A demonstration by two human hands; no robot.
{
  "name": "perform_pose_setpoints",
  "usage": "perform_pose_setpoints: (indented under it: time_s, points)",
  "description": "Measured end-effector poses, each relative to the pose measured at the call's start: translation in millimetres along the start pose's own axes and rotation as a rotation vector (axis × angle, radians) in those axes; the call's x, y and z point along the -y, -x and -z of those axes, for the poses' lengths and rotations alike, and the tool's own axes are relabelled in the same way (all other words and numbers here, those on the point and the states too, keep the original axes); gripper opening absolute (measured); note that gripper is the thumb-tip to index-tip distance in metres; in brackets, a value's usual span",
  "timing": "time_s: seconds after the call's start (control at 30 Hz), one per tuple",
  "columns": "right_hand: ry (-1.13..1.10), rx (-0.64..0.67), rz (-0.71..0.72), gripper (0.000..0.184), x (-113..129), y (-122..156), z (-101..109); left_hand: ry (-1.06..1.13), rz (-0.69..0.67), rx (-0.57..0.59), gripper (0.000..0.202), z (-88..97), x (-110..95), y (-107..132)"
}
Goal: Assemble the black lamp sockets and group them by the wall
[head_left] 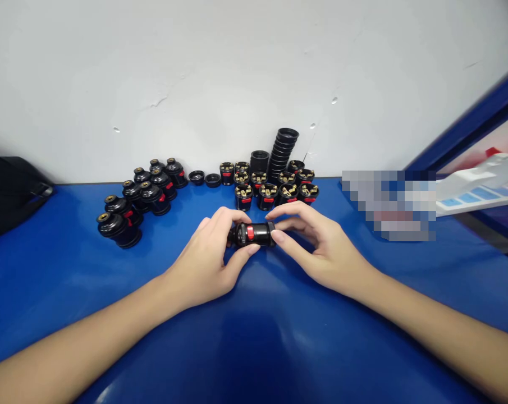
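Note:
A black lamp holder [261,232] with a red switch lies sideways between my hands, just above or on the blue table. My left hand [209,252] is closed around its left end, thumb below and fingers over the top. At the right end sits a black ring [271,233], which the thumb and fingers of my right hand [316,241] pinch. Beyond my hands stand several open socket bodies [267,196] with brass contacts and red switches. To the left are several capped lamp holders [155,196], with brass-coloured tops.
Behind the socket bodies rises a leaning stack of black rings [283,151], with a shorter stack [259,161] beside it. Two loose black parts [205,179] lie near the wall. A dark bag [13,191] is at far left; a blurred-out item [388,205] is at right.

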State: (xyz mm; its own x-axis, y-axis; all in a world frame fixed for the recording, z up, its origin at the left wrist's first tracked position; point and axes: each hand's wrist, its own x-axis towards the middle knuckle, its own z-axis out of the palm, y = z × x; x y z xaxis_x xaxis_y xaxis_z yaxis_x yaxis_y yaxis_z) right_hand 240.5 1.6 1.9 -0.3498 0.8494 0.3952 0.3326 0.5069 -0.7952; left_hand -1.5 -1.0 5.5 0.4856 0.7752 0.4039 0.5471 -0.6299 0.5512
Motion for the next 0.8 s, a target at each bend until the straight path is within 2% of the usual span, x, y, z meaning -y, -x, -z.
perform_pose_setpoints:
  time_s: [0.1,0.27,0.37,0.47,0.53,0.7,0.8]
  points:
    - [-0.001,-0.018,0.064,0.022,-0.4,1.2,0.1,0.000,0.004,0.003,0.025,-0.7,0.8,-0.7]
    - [0.025,0.019,0.176,0.041,0.5,2.1,0.3,0.004,-0.003,-0.003,0.026,-1.1,1.2,-1.8]
    - [0.020,0.015,0.131,0.041,0.0,1.1,0.1,-0.003,-0.011,-0.004,0.026,-0.5,0.4,-1.4]
    - [-0.018,-0.004,0.045,0.028,-2.4,0.5,-0.6,-0.011,-0.012,-0.002,0.026,-0.4,0.1,-1.4]
    - [-0.040,-0.008,0.044,0.024,-4.0,1.0,-1.0,-0.011,-0.010,-0.001,0.026,-0.8,0.5,-1.7]
    - [-0.062,0.005,0.132,0.032,-4.1,3.0,-1.3,0.000,0.005,-0.005,0.027,-1.6,1.4,-1.7]
    - [-0.042,0.011,0.139,0.042,-3.2,2.5,-1.3,0.001,0.007,-0.003,0.026,-1.2,0.5,-1.8]
